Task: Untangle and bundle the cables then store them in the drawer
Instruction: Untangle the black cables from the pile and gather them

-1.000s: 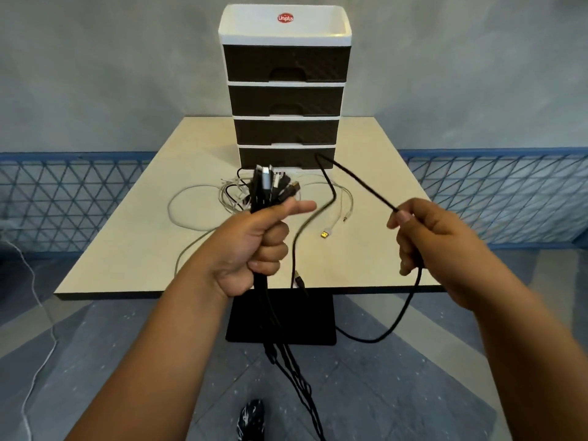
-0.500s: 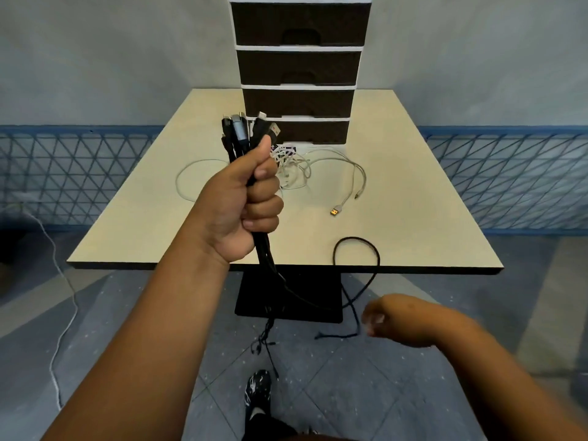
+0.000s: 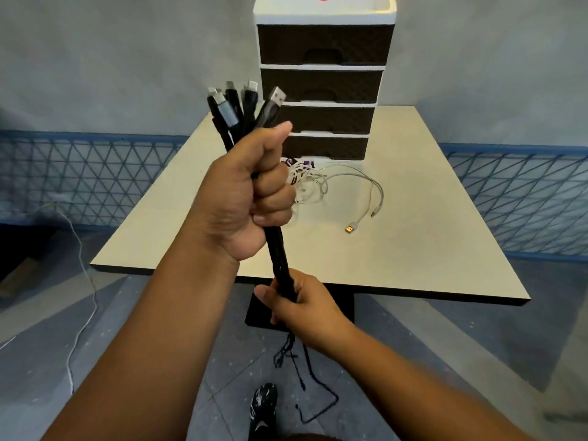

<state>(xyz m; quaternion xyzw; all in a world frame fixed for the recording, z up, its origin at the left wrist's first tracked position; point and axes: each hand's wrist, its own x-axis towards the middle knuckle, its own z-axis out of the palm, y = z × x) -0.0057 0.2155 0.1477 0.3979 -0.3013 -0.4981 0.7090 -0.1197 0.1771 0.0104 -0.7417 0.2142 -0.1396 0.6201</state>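
My left hand [image 3: 246, 198] is fisted around a bunch of black cables [image 3: 280, 259], held upright in front of the table. Several plug ends [image 3: 245, 103] stick out above the fist. Lower down, my right hand [image 3: 302, 308] is closed around the same black cables just under the table's front edge. Their loose tails [image 3: 305, 374] hang below it to the floor. A tangle of white cables [image 3: 321, 183] lies on the table in front of the drawer unit [image 3: 321, 90], whose dark drawers are all shut.
The beige table [image 3: 429, 233] stands on a black pedestal base [image 3: 257, 313]. A blue mesh fence [image 3: 86, 176] runs behind it on both sides. A thin white wire [image 3: 82, 275] trails over the floor at the left. My shoe [image 3: 262, 405] shows at the bottom.
My right hand let go of the single black cable, dropped low, then came up and closed on the bunch below my left fist. My left hand lifted the bunch higher.
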